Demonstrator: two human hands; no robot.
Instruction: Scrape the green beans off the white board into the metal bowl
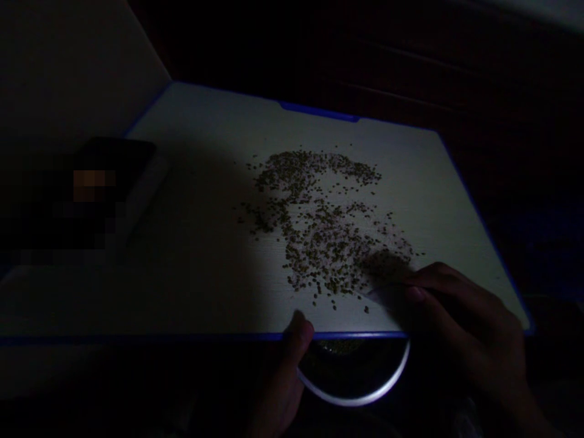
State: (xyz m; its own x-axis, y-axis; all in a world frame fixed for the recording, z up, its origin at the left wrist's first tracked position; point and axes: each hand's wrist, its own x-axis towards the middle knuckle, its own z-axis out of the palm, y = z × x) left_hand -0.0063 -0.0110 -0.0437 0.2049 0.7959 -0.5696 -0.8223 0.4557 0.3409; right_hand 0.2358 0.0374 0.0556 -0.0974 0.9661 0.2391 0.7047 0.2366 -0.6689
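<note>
Small olive-brown seeds [314, 225] lie scattered in a loose, uneven patch across a white cutting board [410, 182] with a blue rim. My right hand [460, 322] rests at the board's lower right, its fingertips at the near edge of the seeds and casting a shadow over them. My left hand [283, 377] is low at the near edge, with its thumb against the blue rim. Below that rim sits a white-rimmed bowl [356, 395], mostly dark, with some seeds faintly visible inside. The dim light hides whether either hand holds anything.
A dark, partly blurred object [114, 182] lies at the board's left side, with a pale strip along its edge. A pale wall [68, 73] rises at the upper left. Dark surfaces surround the board on the far and right sides.
</note>
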